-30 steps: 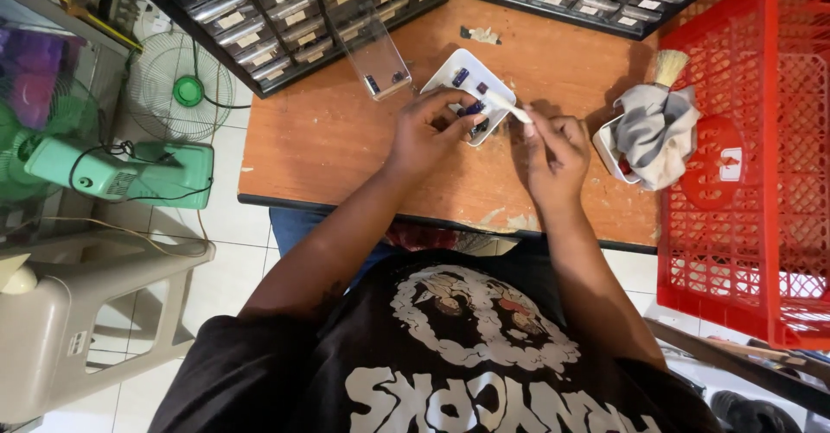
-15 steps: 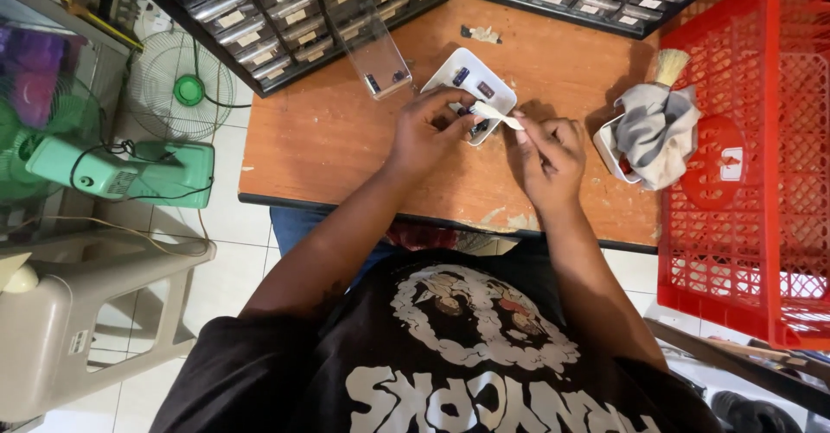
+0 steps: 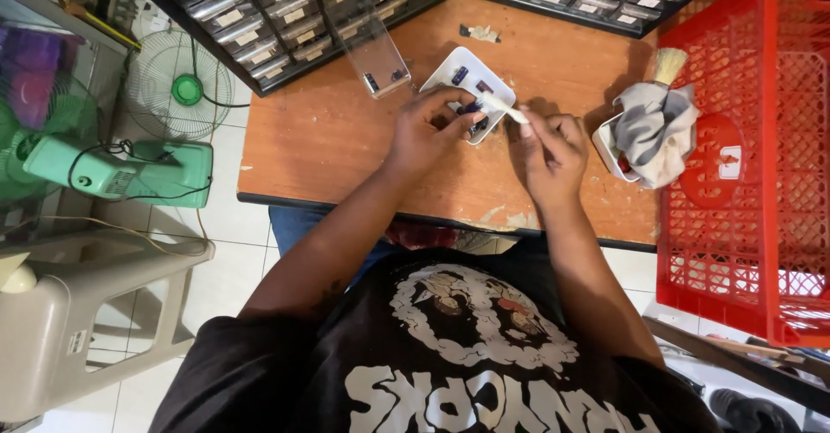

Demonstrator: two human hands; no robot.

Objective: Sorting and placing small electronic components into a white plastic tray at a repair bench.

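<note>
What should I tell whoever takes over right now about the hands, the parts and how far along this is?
Left hand: pinching a small dark part over the white tray.
Right hand: gripping a pale stick, tip at that part.
More small parts lie in the tray; a clear drawer, pulled out, holds two more.
Done: parts set out. Left: parts in tray and drawer look unhandled.

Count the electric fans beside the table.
2. A round wire-guard fan stands on the floor by the table's far corner; a green fan lies nearer, beside the grey stool. Others may be hidden.
</note>
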